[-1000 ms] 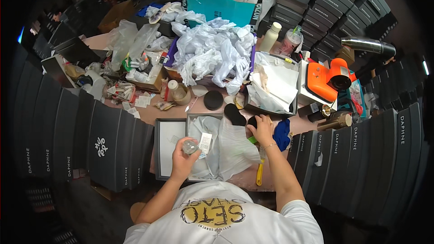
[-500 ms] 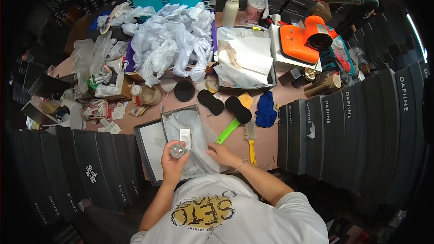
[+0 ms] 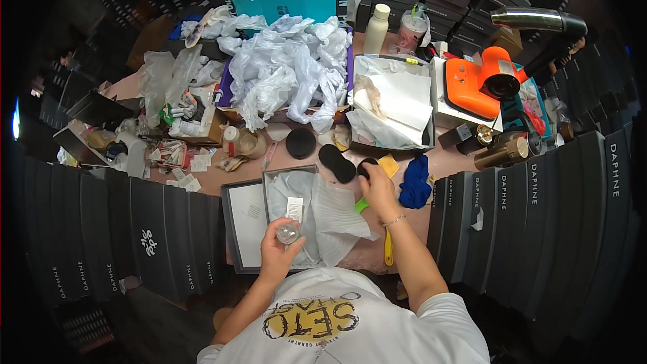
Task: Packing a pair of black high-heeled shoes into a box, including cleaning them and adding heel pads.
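Observation:
My left hand (image 3: 275, 251) is closed round a small clear, round-ended bottle (image 3: 288, 233), held over the open grey shoe box. A white paper label (image 3: 294, 209) shows just beyond its fingers. White tissue paper (image 3: 330, 212) fills the box and spreads out over its right side. Farther off, my right hand (image 3: 379, 192) has its fingertips closed on a black sponge pad (image 3: 366, 167), which they partly cover. A second black pad (image 3: 337, 164), narrowed in the middle, lies just left of it. Below the right hand, a green handle (image 3: 362, 205) is mostly hidden.
A heap of thin white plastic bags (image 3: 290, 67) fills a purple-edged box. Right of it stand a box of white paper (image 3: 397, 94) and an orange machine (image 3: 475, 81). A blue cloth (image 3: 415, 183) and yellow brush handle (image 3: 388, 248) lie nearby. Dark shoe boxes (image 3: 539, 222) flank both sides.
My right hand has left the tissue paper and reached forward to the black pad. The tissue now spreads farther right. My left hand still holds the clear bottle; the whole view has shifted.

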Available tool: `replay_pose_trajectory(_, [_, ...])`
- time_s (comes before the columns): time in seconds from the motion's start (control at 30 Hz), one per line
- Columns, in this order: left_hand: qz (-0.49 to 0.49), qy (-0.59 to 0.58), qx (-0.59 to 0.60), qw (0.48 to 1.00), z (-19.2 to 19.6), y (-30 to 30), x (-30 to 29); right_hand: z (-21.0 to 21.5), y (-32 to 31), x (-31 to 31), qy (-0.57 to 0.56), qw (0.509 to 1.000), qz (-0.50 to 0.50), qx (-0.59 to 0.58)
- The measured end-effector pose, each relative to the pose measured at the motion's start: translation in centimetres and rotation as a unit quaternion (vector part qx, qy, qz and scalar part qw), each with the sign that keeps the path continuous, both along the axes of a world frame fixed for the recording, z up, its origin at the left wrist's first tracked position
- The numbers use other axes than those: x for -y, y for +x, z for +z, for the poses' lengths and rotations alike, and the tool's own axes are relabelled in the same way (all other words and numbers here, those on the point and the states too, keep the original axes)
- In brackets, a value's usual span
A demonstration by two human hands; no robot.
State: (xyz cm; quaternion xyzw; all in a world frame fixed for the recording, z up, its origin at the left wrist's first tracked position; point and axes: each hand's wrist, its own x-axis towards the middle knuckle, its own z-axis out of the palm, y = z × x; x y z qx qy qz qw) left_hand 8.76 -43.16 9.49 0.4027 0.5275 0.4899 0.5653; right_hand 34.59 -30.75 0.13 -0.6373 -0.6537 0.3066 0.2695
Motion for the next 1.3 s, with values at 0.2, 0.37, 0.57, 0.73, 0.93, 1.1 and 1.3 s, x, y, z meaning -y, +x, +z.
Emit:
replay_pose_trajectory(0.2, [0.02, -0.025, 0.003, 0.999, -0.6, -0.4, 0.4, 0.4, 3.1, -0.7, -0.047, 0.956, 0.042, 0.286])
replay_pose_trajectory(0.37, [0.028, -0.031, 0.013, 0.999, -0.6, -0.3, 0.0, 0.0, 3.4, 2.8, -0.057, 0.976, 0.053, 0.202])
replay_pose_trajectory(0.57, [-0.008, -0.03, -0.001, 0.999, -1.1, 0.4, -1.2, -0.5, 1.3, 4.9, 0.014, 0.974, 0.156, 0.166])
replay_pose_trajectory(0.73, [-0.02, -0.05, 0.009, 0.999, -0.7, 0.9, -1.6, -1.5, 3.7, -2.9, -0.127, 0.953, 0.064, 0.267])
replay_pose_trajectory(0.93, [-0.006, -0.055, 0.023, 0.998, -0.7, 1.0, -1.4, -3.0, 7.9, -4.5, -0.104, 0.955, 0.089, 0.264])
replay_pose_trajectory(1.1, [-0.004, -0.068, 0.022, 0.997, -1.9, 1.0, -1.5, -3.3, 10.9, -0.9, -0.114, 0.958, 0.026, 0.263])
replay_pose_trajectory(1.3, [-0.042, -0.046, 0.024, 0.998, -1.6, 2.3, -3.0, -1.5, 6.3, -5.8, -0.095, 0.964, 0.039, 0.245])
